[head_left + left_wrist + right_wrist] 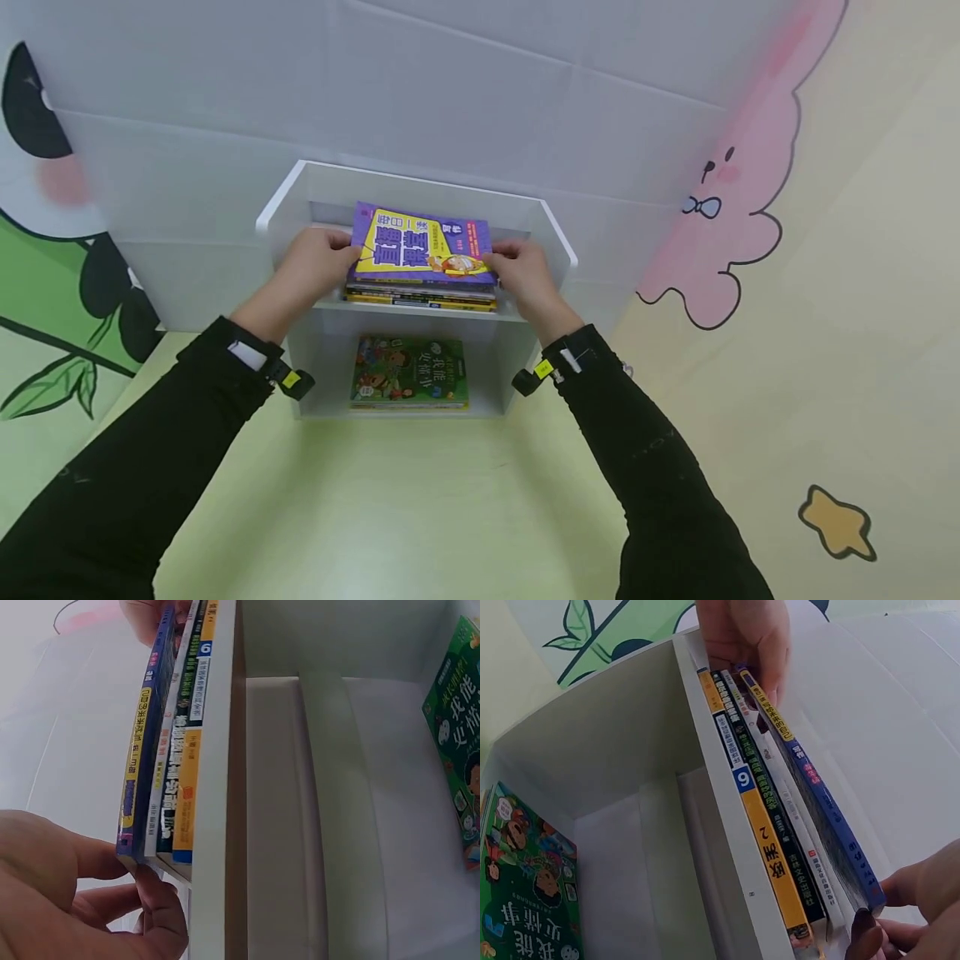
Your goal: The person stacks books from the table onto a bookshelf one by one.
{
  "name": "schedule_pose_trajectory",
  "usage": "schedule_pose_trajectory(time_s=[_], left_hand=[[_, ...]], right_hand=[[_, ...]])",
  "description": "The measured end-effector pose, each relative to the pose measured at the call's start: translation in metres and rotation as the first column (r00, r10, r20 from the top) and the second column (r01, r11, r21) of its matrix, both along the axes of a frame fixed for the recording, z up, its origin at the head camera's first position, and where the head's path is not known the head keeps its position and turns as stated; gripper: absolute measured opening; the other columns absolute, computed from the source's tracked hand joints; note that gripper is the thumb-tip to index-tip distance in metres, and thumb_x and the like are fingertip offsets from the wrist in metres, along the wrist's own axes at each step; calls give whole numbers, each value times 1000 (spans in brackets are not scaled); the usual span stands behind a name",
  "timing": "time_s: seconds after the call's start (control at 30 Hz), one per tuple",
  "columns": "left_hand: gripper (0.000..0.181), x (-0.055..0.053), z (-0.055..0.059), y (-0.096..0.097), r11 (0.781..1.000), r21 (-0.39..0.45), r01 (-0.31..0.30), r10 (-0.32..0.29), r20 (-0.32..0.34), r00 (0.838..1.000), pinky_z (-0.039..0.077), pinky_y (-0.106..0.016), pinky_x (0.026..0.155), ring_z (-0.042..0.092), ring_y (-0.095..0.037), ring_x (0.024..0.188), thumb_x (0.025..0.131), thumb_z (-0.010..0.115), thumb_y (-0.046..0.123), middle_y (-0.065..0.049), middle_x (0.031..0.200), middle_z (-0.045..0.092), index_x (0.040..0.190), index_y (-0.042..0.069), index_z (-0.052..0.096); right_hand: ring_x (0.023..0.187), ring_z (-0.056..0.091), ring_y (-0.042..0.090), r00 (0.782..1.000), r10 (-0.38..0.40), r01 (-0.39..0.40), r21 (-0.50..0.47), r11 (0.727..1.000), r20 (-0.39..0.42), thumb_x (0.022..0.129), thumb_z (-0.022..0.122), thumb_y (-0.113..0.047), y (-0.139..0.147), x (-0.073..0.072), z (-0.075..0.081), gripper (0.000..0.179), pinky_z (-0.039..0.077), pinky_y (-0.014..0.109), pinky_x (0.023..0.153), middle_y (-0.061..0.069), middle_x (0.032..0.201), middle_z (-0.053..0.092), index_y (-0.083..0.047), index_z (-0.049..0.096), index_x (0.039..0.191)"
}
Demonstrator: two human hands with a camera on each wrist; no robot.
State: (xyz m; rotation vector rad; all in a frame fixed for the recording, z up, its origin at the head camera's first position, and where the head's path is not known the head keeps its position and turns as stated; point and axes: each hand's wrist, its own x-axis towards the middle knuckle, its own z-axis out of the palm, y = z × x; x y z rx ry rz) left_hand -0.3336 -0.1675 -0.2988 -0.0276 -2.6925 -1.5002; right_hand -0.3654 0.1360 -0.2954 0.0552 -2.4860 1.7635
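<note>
A purple and yellow book (420, 242) lies on top of a stack of books (420, 298) on the upper shelf of a small white bookshelf. At its left end my left hand (318, 262) pinches a corner between thumb and fingers. My right hand (525, 275) pinches the opposite end. In the right wrist view the purple book (817, 787) is tilted, its spine edge slightly apart from the books under it. Below it are a white-spined book, a dark-spined one and an orange-spined one (769, 855), lying flat on the shelf board (731, 817).
On the lower shelf lies a stack with a green picture book (408, 371) on top. The white bookshelf (300, 200) has raised side panels beside both hands. Behind it is a pale padded wall (450, 92); a pink bear drawing (727, 175) decorates the right side.
</note>
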Motion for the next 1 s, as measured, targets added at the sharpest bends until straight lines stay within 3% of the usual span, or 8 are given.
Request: schedule_pose_trajectory(time_s=[0.17,0.4,0.77,1.0], left_hand=[[53,-4,-5,3,996,-89,-3,3,-2,1000,50,-44,92,61,-36,118,118,47,32,-26,139,67,153,-7,59],[54,-3,-7,5,984,-176,-14,11,-19,1000,51,-46,87,61,-39,112,118,44,33,-28,136,67,150,-8,61],[55,2,-6,6,983,-181,-21,17,-22,1000,55,-53,96,61,-41,116,118,45,31,-30,141,64,154,-10,56],[66,7,-10,4,981,-176,-86,61,-143,988,53,-63,107,54,-47,134,115,52,37,-34,157,46,162,-8,46]], right_hand=[[112,66,22,1000,-18,20,103,995,-19,110,72,-19,-2,-1,-6,38,58,33,93,12,127,68,-1,68,143],[107,64,23,998,-15,29,275,961,-53,110,72,-25,-3,-1,-11,42,57,34,89,11,123,67,0,68,144],[110,64,23,998,-30,47,310,950,-58,111,71,-26,-5,0,-12,43,58,35,93,11,126,68,-2,68,145],[107,59,22,994,-19,54,350,935,-104,111,69,-35,-1,9,-15,54,54,33,83,11,124,62,-3,59,153]])
